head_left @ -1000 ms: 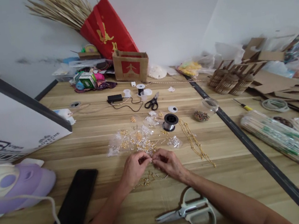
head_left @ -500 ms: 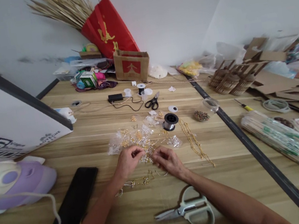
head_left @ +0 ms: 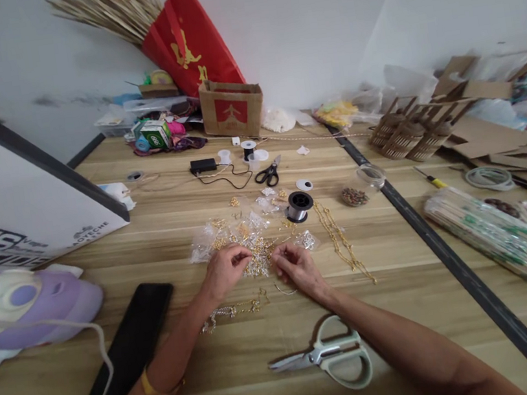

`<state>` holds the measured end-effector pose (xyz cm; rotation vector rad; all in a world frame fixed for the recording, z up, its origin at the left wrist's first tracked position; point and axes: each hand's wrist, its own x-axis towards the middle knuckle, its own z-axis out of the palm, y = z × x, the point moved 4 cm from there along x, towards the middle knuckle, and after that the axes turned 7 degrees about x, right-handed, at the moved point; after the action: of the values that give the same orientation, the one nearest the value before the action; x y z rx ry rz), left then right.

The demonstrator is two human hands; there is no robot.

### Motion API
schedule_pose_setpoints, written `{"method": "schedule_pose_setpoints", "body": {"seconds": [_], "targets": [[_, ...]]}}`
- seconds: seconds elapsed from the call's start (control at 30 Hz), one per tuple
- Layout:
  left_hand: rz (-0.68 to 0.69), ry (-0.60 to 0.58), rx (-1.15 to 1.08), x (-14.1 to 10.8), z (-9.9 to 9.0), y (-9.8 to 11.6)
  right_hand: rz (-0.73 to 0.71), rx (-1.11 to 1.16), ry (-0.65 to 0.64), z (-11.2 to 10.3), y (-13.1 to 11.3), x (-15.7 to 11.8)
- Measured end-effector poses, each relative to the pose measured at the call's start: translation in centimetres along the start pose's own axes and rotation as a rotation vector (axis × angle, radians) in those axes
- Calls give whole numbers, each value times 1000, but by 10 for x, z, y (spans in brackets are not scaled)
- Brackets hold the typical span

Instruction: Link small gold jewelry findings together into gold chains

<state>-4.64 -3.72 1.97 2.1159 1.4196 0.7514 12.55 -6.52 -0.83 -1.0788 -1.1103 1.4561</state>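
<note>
Over a pile of small gold and silver beads [head_left: 259,265], my left hand [head_left: 225,271] pinches thumb and forefinger together; what sits between them is too small to make out. My right hand [head_left: 298,270] is on the pile's right side, fingers curled in a pinch, its contents hidden. A short curved beaded strand [head_left: 285,291] shows just below the right fingers; I cannot tell whether it hangs from them. Closer to me lies a gold and silver beaded chain [head_left: 240,308]. Small clear plastic bags [head_left: 201,244] surround the beads, and a spool of wire [head_left: 299,207] stands behind.
Pale-handled scissors [head_left: 337,352] lie in front of my right forearm. Gold chains [head_left: 340,239] stretch out on the right, near a tub of brown beads [head_left: 354,196]. Black scissors [head_left: 268,172] are further back. A phone [head_left: 134,342] is beside my left forearm, next to a purple-and-white device [head_left: 57,305].
The view has tipped slightly, so the table things sit a little higher. My right fingertips have shifted slightly away from the left ones. Both hands keep their pinch over the beads.
</note>
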Motion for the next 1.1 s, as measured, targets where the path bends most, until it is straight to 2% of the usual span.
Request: {"method": "schedule_pose_setpoints", "body": {"seconds": [0.33,0.53,0.73,0.93,1.1], "targets": [[95,-32,167,5,17,13,-35,56,-7,-2,0,3],[72,-67,167,2,13,7,-49,67,-4,-3,1,5],[74,0,135,-2,10,-7,-41,73,4,-3,0,4],[220,30,130,-7,12,-5,-31,74,5,-3,1,6],[362,-22,172,-11,14,4,-13,103,11,-5,3,7]]}}
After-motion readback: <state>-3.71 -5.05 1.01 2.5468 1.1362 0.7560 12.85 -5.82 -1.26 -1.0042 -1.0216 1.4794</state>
